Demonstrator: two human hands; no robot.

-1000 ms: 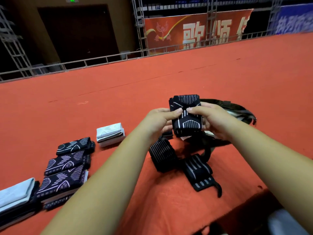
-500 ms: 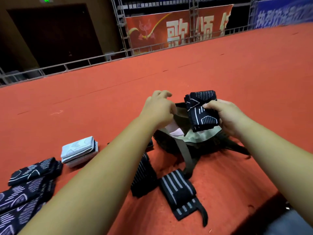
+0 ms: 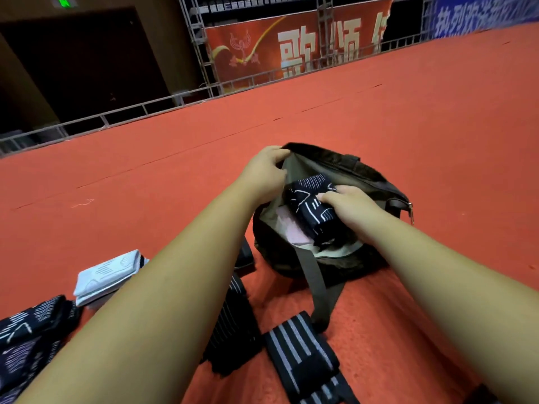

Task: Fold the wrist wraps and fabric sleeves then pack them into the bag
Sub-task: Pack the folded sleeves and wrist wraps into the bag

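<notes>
Left hand point(image 3: 264, 174) pinches rim of bag point(image 3: 364, 173), fingers curled. Right hand point(image 3: 348, 207) grips folded black sleeve point(image 3: 310, 199) inside bag mouth.

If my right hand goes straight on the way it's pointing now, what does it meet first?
Probably the inner lining of the bag: the right hand, gripping the folded patterned sleeve, points into its open mouth, toward the wall just below the left hand holding the rim. Depth is unclear.
</notes>
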